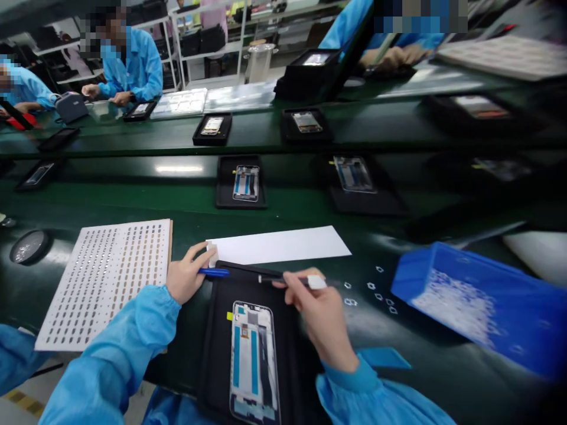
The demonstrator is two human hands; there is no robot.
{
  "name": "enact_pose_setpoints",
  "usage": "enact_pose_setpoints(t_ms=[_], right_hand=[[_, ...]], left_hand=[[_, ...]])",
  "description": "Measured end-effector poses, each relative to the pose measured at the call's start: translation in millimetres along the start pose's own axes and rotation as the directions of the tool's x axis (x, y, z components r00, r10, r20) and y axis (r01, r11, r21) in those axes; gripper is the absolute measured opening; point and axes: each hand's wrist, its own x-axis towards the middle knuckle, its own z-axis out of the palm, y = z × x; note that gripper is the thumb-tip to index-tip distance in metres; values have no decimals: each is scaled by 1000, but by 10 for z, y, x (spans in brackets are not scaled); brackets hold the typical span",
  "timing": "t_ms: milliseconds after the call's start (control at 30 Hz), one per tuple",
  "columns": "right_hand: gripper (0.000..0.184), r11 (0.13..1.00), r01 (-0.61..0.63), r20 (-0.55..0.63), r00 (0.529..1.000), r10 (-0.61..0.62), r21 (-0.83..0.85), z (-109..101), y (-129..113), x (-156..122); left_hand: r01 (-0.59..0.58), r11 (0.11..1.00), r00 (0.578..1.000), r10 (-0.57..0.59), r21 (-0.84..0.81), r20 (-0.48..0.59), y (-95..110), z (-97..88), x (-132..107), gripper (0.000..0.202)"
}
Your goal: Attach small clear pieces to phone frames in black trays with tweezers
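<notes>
A black tray (217, 330) lies at the near edge of the green bench, with a phone frame (253, 360) lying in it. My left hand (186, 277) rests at the tray's top left corner, fingers pinching a blue pen-like tool (215, 272) and a small white piece. My right hand (319, 313) hovers over the tray's top right corner, gripping a dark slim tool (277, 278) with a white tip end near the fingers. The two tools point toward each other above the tray's far rim.
A white perforated sheet (104, 280) lies left of the tray, a white paper (283, 244) behind it. A blue bin (482, 307) of small white parts sits right, with loose parts (372, 292) on the bench. More trays with phone frames (241, 183) ride the belt; other workers in blue sit opposite.
</notes>
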Motion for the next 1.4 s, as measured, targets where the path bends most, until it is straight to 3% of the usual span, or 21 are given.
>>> enact_pose_setpoints(t_ms=[67, 133, 267, 367, 933, 1067, 1400], right_hand=[[43, 996, -10, 13, 1000, 11, -93, -112, 81, -235], [43, 991, -26, 20, 999, 29, -133, -141, 131, -387], [39, 983, 12, 34, 999, -5, -183, -117, 140, -467], [34, 981, 21, 47, 999, -12, -192, -112, 148, -463], [28, 973, 29, 40, 999, -20, -227, -109, 203, -496], [28, 958, 80, 48, 996, -70, -276, -116, 213, -509], [24, 921, 234, 67, 972, -224, -313, -120, 177, -517]], left_hand=[[-43, 974, 999, 44, -221, -4, 148, -45, 14, 29], [-62, 932, 985, 114, -358, 126, 335, -78, 57, 21], [-35, 946, 884, 179, -322, 432, 629, -79, 184, 24], [-42, 969, 840, 166, -243, 517, 695, -54, 250, 23], [-64, 988, 824, 132, -140, 551, 768, -59, 262, 20], [-92, 992, 841, 121, -83, 527, 799, -41, 232, 19], [-95, 993, 832, 118, -70, 542, 823, -35, 231, 13]])
